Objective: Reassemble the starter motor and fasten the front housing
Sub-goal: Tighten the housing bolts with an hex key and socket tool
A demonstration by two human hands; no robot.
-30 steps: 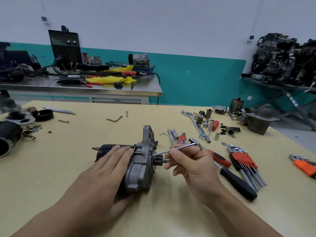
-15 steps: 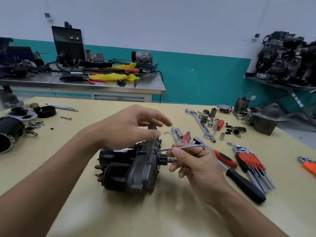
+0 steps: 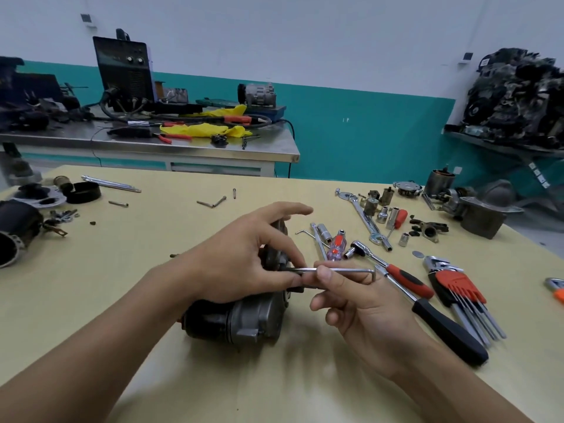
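On the pale yellow tabletop (image 3: 137, 285), the dark grey metal starter motor (image 3: 213, 319) lies on its side. The left hand (image 3: 238, 264) is draped over it, thumb and finger pinching a slim silver L-shaped hex key (image 3: 348, 270) near its tip, and the right hand (image 3: 360, 300) pinches the shaft.

Both arms were bare, right down to the fingertips. The left forearm (image 3: 106, 331) filled the lower left of the frame, uncovered at the wrist. The right forearm (image 3: 442, 377) was at lower right, the same. The left hand (image 3: 241, 264) and right hand (image 3: 366, 303) were plain and ungloved at centre frame.
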